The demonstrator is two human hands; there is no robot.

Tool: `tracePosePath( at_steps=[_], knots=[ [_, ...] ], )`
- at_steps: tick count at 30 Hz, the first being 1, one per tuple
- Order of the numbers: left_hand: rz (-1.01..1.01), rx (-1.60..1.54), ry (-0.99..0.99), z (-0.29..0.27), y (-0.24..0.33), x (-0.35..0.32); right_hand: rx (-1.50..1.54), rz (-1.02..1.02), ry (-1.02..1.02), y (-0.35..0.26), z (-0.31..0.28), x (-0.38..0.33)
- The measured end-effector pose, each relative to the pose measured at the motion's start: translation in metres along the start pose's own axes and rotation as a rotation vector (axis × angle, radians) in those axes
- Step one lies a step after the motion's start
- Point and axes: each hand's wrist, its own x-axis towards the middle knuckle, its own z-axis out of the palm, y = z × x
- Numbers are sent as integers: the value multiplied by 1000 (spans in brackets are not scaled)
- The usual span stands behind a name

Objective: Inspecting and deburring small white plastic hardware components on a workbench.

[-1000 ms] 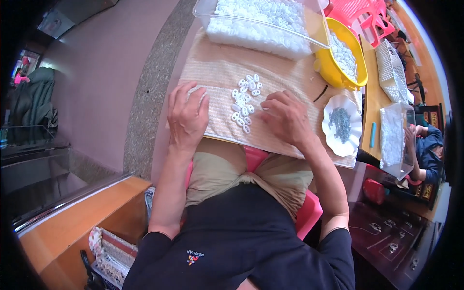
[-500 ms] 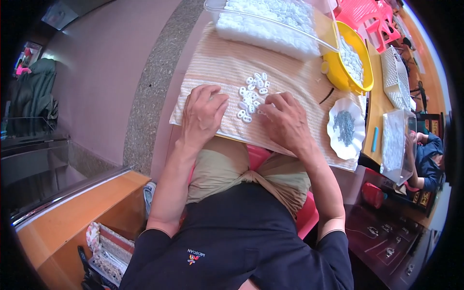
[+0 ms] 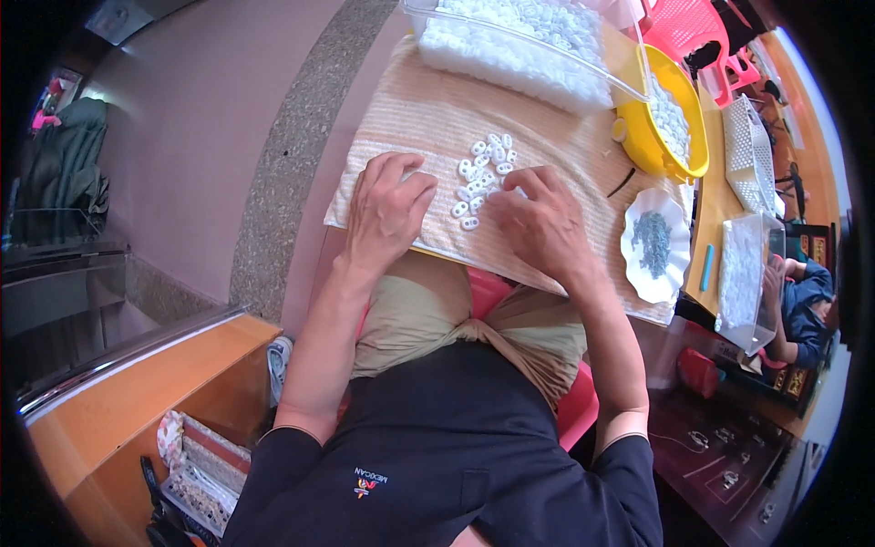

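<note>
Several small white oval plastic pieces with two holes (image 3: 481, 178) lie in a loose pile on a striped peach cloth (image 3: 392, 118). Left of the pile rests my left hand (image 3: 387, 208), its fingers curled and thumb apart from the index finger, with nothing visible in it. My right hand (image 3: 544, 223) bends over the pile's right edge. A bit of white shows between its thumb and index finger, which close on one of the pieces. The other fingertips of that hand are hidden beneath it.
Beyond the pile stands a clear plastic bin (image 3: 510, 68) full of white pieces. A yellow basin (image 3: 694, 137) holds more. At right, a white fluted dish (image 3: 673, 283) contains small grey bits. A blue stick (image 3: 707, 268) and a clear box (image 3: 749, 324) lie farther right, near another person's arm (image 3: 779, 342).
The view has shifted slightly, so the table appears a little farther right. My right hand's index finger now reaches more over the pile's edge. The left hand has barely moved.
</note>
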Motion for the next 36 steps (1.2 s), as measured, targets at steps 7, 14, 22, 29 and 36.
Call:
tracePosePath(
  at_steps=[7,14,22,29,36],
  knots=[
    [0,5,2,0,-1,0,11,-2,-56,-12,3,11],
    [-3,-1,6,1,-1,1,-27,-23,-86,-11,8,12],
    [0,15,6,0,1,0,-157,-94,-10,-4,14,4],
    [-4,-76,79,-1,12,5,64,-41,144,1,13,-1],
    [-405,-700,-10,4,44,4,384,64,402,-7,13,-9]
  ],
)
